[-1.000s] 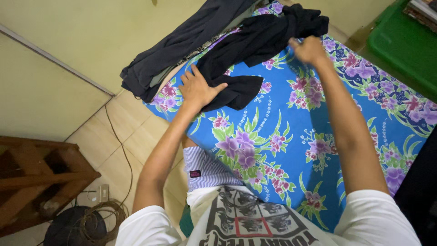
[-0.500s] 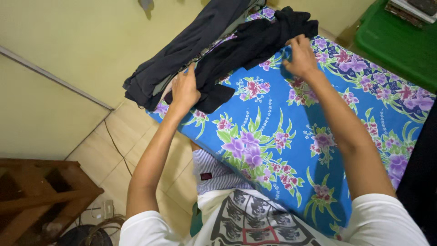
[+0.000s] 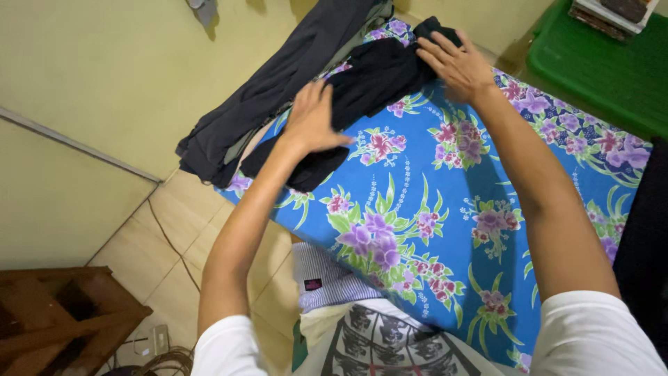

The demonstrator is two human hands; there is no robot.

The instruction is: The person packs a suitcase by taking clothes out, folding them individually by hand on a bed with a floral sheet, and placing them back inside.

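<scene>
Far left near corner: brown wooden furniture piece (image 3: 56,313) on the pale tiled floor (image 3: 174,244), a coil of thin cable (image 3: 163,358) just right of it at the bottom edge, cream wall (image 3: 104,69) behind. Next right, at the mattress's left far edge, a stack of dark grey folded clothes (image 3: 271,83) running along the wall, partly hanging over the edge. Left hand (image 3: 312,120) lies flat, fingers together and extended, palm down, pressing on the black fabric garment (image 3: 362,87); not pinching anything visible. Garment lies crumpled on the far part of the blue mattress sheet with purple and pink flower print (image 3: 431,209), touching the grey stack on its left side, one loose end trailing toward the near-left edge under the left wrist. Right hand (image 3: 452,64) is at the garment's right far end, fingers spread slightly and straight, resting on or just over the cloth; cannot tell if the thumb grips fabric beneath. Both forearms reach out over the sheet from a white short-sleeved printed shirt (image 3: 390,341) at the bottom; striped shorts (image 3: 327,275) show just left of the mattress edge. Far right: a green plastic lidded bin (image 3: 598,63) beyond the mattress, something stacked at its far corner, too cut off to identify.
</scene>
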